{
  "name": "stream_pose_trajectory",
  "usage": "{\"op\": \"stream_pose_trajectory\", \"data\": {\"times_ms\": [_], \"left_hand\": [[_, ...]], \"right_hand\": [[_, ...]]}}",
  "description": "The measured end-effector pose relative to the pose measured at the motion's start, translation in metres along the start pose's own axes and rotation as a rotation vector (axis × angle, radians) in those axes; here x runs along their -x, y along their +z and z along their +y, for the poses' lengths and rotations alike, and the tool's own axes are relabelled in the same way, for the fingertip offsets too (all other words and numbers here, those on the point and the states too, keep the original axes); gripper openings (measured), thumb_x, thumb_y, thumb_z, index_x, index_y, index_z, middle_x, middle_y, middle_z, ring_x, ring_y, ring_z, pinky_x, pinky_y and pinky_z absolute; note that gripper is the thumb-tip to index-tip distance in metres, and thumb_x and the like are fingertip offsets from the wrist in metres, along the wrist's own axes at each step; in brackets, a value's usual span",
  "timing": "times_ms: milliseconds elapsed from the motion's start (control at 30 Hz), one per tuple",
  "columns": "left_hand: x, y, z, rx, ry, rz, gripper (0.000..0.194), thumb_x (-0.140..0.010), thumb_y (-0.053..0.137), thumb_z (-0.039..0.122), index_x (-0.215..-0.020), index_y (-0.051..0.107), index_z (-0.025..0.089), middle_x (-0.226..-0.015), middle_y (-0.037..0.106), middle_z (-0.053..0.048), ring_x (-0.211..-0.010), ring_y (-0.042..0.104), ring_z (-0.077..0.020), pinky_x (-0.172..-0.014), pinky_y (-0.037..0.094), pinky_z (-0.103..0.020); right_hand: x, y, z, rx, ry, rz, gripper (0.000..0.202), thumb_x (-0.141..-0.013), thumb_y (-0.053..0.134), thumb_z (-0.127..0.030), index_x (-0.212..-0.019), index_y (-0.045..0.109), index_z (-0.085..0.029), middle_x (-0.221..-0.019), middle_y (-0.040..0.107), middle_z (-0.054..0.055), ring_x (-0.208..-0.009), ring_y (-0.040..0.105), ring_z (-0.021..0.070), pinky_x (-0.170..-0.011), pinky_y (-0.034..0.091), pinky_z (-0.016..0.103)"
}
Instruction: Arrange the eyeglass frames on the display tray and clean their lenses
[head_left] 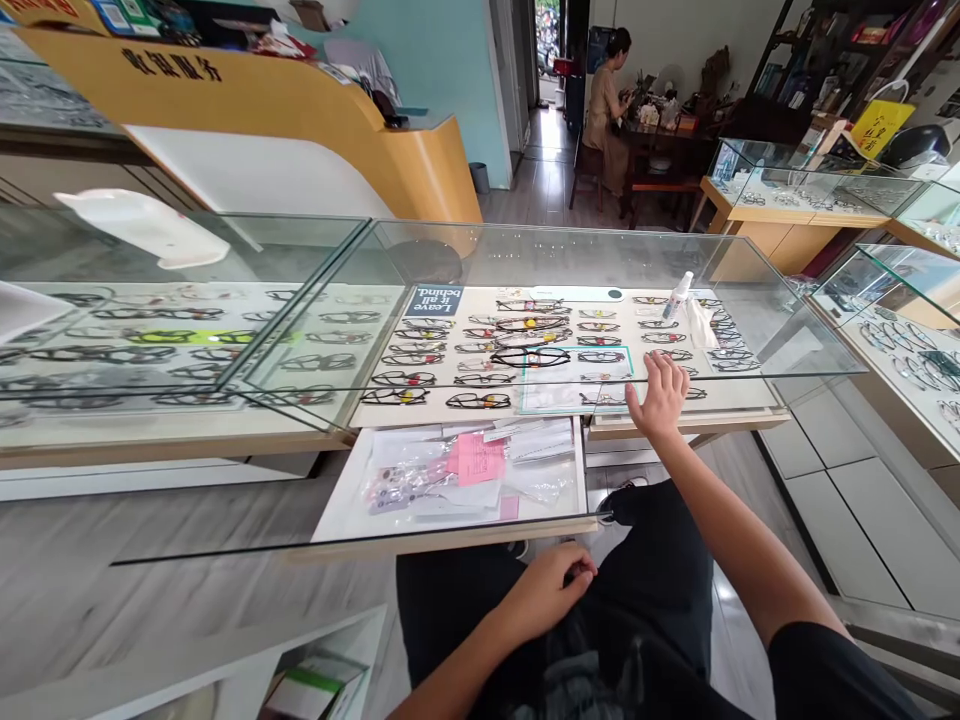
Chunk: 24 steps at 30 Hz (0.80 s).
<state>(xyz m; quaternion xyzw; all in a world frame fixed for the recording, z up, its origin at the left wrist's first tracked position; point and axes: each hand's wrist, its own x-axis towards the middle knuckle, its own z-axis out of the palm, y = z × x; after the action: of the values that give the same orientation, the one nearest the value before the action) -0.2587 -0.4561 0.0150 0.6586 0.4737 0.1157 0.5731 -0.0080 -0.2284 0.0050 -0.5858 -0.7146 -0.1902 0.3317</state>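
Observation:
My right hand (660,393) lies at the near edge of the glass display case (465,235), fingers stretched out and holding nothing. Close to it, rows of eyeglasses (531,357) sit on a pale board under the glass. My left hand (546,590) rests over my lap with its fingers loosely curled in; nothing shows in it. Between that hand and the case, a drawer (339,507) is pulled out. It contains clear plastic bags (401,488), white papers and a pink slip (478,458).
A spray bottle (678,296) and a white cloth (701,325) are near the right-hand rows. A second case (112,400) adjoins on the left. Behind stands a yellow counter (427,160); a person (606,115) sits at a far table. More cases (900,330) line the right.

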Motion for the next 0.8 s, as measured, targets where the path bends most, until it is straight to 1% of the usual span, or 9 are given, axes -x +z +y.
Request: {"op": "stream_pose_trajectory", "data": {"times_ms": [100, 200, 267, 300, 367, 467, 567, 667, 800], "left_hand": [[0.012, -0.012, 0.03, -0.019, 0.153, 0.033, 0.018, -0.097, 0.057, 0.026, -0.102, 0.074, 0.024, -0.105, 0.078, -0.005, -0.096, 0.07, -0.0214, -0.091, 0.054, -0.033], [0.023, -0.027, 0.058, -0.074, 0.399, 0.136, 0.016, -0.101, 0.054, 0.025, -0.099, 0.07, 0.024, -0.098, 0.076, -0.006, -0.094, 0.069, -0.0212, -0.09, 0.053, -0.035], [0.028, -0.037, 0.07, -0.097, 0.509, 0.202, 0.017, -0.104, 0.052, 0.025, -0.099, 0.068, 0.024, -0.094, 0.075, -0.006, -0.09, 0.069, -0.0209, -0.087, 0.053, -0.035], [0.03, -0.041, 0.073, -0.097, 0.529, 0.224, 0.017, -0.105, 0.052, 0.024, -0.099, 0.067, 0.024, -0.092, 0.074, -0.005, -0.088, 0.068, -0.0204, -0.084, 0.053, -0.034], [0.032, -0.048, 0.075, -0.081, 0.517, 0.241, 0.016, -0.106, 0.052, 0.024, -0.098, 0.066, 0.024, -0.09, 0.073, -0.004, -0.085, 0.067, -0.0187, -0.08, 0.052, -0.031], [0.035, -0.047, 0.07, -0.056, 0.476, 0.188, 0.014, -0.105, 0.055, 0.023, -0.098, 0.067, 0.024, -0.092, 0.074, -0.002, -0.086, 0.068, -0.017, -0.081, 0.052, -0.029], [0.038, -0.038, 0.064, -0.053, 0.445, 0.117, 0.013, -0.104, 0.056, 0.025, -0.098, 0.068, 0.024, -0.095, 0.075, -0.003, -0.09, 0.069, -0.018, -0.085, 0.052, -0.031], [0.036, -0.026, 0.059, -0.037, 0.39, 0.073, 0.017, -0.104, 0.055, 0.029, -0.098, 0.069, 0.023, -0.097, 0.075, -0.005, -0.092, 0.069, -0.0198, -0.087, 0.052, -0.032], [0.019, -0.01, 0.04, -0.018, 0.246, -0.006, 0.018, -0.101, 0.055, 0.03, -0.099, 0.071, 0.023, -0.1, 0.075, -0.006, -0.095, 0.069, -0.0221, -0.089, 0.052, -0.035]], "right_hand": [[0.001, 0.0, -0.004, 0.002, 0.017, -0.016, 0.062, -0.102, 0.048, -0.049, -0.152, 0.058, -0.013, -0.153, 0.064, 0.023, -0.146, 0.049, 0.0392, -0.124, 0.031, 0.058], [0.002, 0.002, -0.006, 0.008, 0.027, -0.005, 0.061, -0.102, 0.047, -0.048, -0.151, 0.059, -0.013, -0.152, 0.064, 0.023, -0.146, 0.05, 0.0395, -0.124, 0.031, 0.058], [0.003, 0.004, -0.006, 0.012, 0.033, -0.002, 0.06, -0.102, 0.047, -0.048, -0.149, 0.061, -0.013, -0.152, 0.065, 0.023, -0.145, 0.051, 0.0398, -0.124, 0.032, 0.059], [0.003, 0.005, -0.006, 0.013, 0.035, -0.007, 0.059, -0.102, 0.047, -0.048, -0.148, 0.061, -0.014, -0.151, 0.065, 0.023, -0.145, 0.052, 0.04, -0.124, 0.032, 0.059], [0.004, 0.006, -0.004, 0.013, 0.027, -0.019, 0.058, -0.103, 0.048, -0.048, -0.148, 0.062, -0.014, -0.152, 0.065, 0.023, -0.145, 0.052, 0.04, -0.124, 0.033, 0.059], [0.005, 0.007, -0.002, 0.012, 0.003, -0.015, 0.058, -0.106, 0.047, -0.051, -0.147, 0.063, -0.013, -0.152, 0.066, 0.023, -0.145, 0.053, 0.0389, -0.125, 0.034, 0.058], [0.005, 0.007, -0.001, 0.007, 0.015, -0.04, 0.061, -0.107, 0.046, -0.056, -0.147, 0.064, -0.014, -0.153, 0.066, 0.024, -0.146, 0.053, 0.0389, -0.125, 0.034, 0.057], [0.004, 0.006, -0.003, 0.0, 0.041, -0.072, 0.059, -0.109, 0.044, -0.055, -0.148, 0.064, -0.015, -0.153, 0.066, 0.024, -0.146, 0.054, 0.0386, -0.125, 0.035, 0.058], [0.003, 0.004, -0.004, -0.001, 0.044, -0.064, 0.058, -0.112, 0.039, -0.052, -0.148, 0.064, -0.014, -0.153, 0.066, 0.024, -0.147, 0.054, 0.037, -0.125, 0.035, 0.058]]}}
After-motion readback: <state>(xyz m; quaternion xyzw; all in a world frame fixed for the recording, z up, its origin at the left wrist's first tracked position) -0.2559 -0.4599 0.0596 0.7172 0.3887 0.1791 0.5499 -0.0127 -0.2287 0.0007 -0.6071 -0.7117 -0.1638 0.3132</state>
